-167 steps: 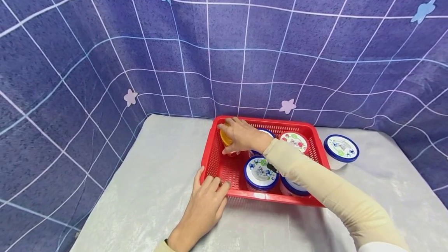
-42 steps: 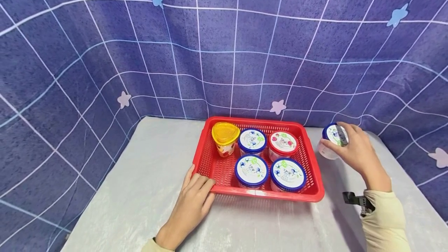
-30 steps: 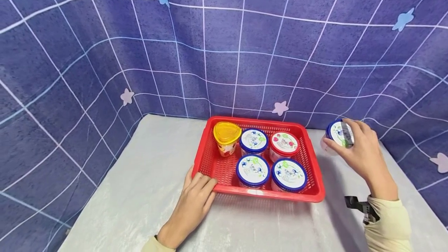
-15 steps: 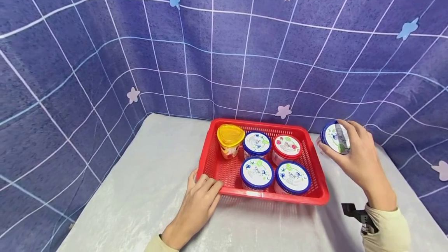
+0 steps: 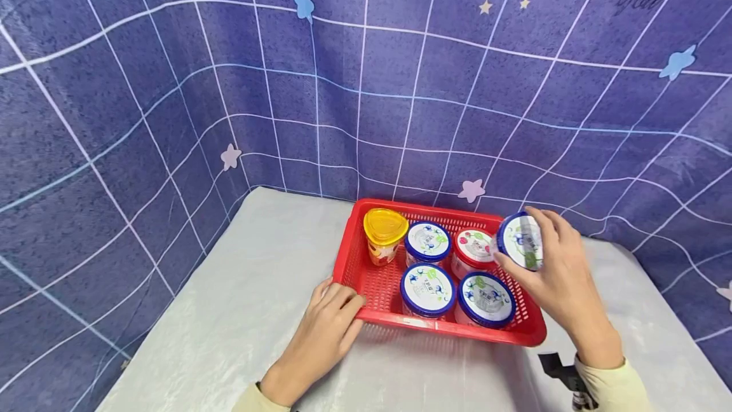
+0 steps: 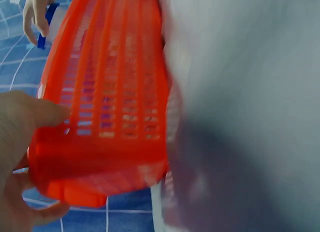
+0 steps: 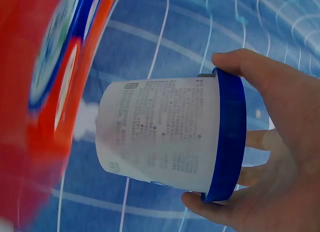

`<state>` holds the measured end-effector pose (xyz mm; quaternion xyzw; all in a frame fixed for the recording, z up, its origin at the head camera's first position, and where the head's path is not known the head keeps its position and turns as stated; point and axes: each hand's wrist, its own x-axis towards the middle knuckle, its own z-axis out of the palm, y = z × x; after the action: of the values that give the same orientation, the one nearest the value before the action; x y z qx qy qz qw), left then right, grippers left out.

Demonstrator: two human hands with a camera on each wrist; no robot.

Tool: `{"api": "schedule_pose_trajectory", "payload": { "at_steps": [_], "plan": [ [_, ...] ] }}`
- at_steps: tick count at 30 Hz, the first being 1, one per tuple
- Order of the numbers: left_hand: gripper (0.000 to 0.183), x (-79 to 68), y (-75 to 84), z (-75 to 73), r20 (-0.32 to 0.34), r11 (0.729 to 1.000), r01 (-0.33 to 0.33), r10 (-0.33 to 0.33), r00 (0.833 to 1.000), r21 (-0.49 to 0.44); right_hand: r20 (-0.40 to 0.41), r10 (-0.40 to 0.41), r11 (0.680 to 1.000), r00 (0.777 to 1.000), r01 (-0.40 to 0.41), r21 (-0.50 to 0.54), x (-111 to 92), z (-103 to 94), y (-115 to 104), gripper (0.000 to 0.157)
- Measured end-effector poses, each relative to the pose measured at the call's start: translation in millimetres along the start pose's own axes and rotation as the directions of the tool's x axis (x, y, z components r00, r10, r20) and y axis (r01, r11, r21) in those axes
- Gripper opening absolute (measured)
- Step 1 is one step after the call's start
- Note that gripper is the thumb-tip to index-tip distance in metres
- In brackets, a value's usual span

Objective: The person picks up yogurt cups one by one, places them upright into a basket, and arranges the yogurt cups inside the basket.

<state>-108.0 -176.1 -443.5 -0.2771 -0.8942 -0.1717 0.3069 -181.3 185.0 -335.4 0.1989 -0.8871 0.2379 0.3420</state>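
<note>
My right hand holds a tub by its blue-rimmed lid, thumb and fingers on opposite sides. Small print covers the tub's white wall, and the lid has blueberries on it. It is raised over the right edge of the red plastic basket and partly covers a red-lidded tub inside. At the basket's front left corner, my left hand grips the rim, with the thumb on one side and fingers on the other in the left wrist view.
Inside the basket stand a yellow-lidded cup at back left and three blue-lidded tubs, one at the front. The basket rests on a grey-white covered table. A blue-purple curtain rises behind.
Earlier the tub stood on the table right of the basket while my right hand was at the yellow-lidded cup. That hand then took the tub, lifted it and carried it left over the basket's edge.
</note>
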Motion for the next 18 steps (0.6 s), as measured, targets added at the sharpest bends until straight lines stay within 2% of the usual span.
{"api": "schedule_pose_trajectory", "payload": {
  "at_steps": [6,11,14,18],
  "plan": [
    [0.019,2.2,-9.1,-5.6,-0.031,1.000,-0.020,0.019,0.999,-0.017,0.041,-0.080,0.996,0.996,0.078,0.054,5.6,19.0,-34.0,0.092],
    [0.017,0.0,-13.0,-10.4,-0.027,0.998,0.043,-0.044,0.999,-0.036,0.105,-0.151,0.983,0.983,0.138,0.121,14.1,33.2,-62.5,0.091],
    [0.020,-0.9,-14.9,-12.2,-0.024,0.998,0.063,-0.064,0.998,-0.024,0.163,-0.205,0.973,0.965,0.183,0.143,20.2,43.3,-78.9,0.092],
    [0.019,-0.7,-14.5,-10.6,-0.027,0.998,0.066,-0.066,0.997,-0.008,0.244,-0.286,0.955,0.927,0.254,0.156,27.5,57.3,-95.5,0.094]
  ]
}}
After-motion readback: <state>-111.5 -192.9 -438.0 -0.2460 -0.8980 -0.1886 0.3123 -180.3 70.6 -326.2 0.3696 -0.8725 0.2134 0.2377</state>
